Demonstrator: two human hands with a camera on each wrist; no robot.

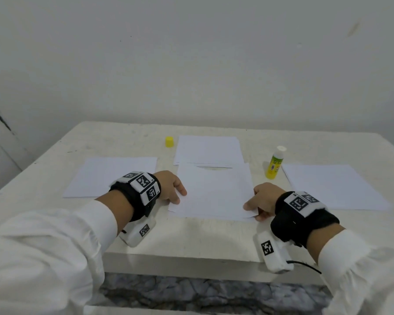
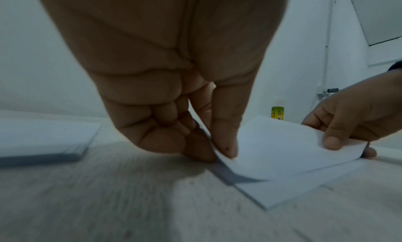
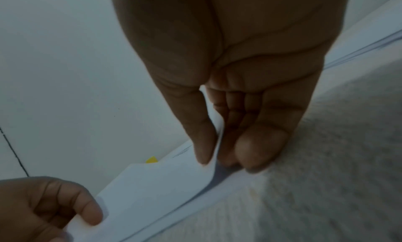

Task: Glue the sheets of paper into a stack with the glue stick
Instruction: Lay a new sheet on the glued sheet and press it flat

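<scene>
A white sheet of paper (image 1: 214,189) hangs just above the sheets lying at the table's front centre. My left hand (image 1: 172,189) pinches its left edge between thumb and fingers, and my right hand (image 1: 261,204) pinches its right edge. In the left wrist view the held sheet (image 2: 282,147) curves up off the sheet below (image 2: 293,187). The right wrist view shows the thumb (image 3: 203,142) on top of the sheet (image 3: 152,190) and the fingers under it. The yellow glue stick (image 1: 275,163) stands uncapped to the right; its yellow cap (image 1: 169,141) sits at the back left.
Another pile of paper (image 1: 208,151) lies behind the held sheet. Single sheets lie at the left (image 1: 112,176) and at the right (image 1: 330,185). The white table (image 1: 180,235) ends at a front edge near my wrists; a wall stands behind.
</scene>
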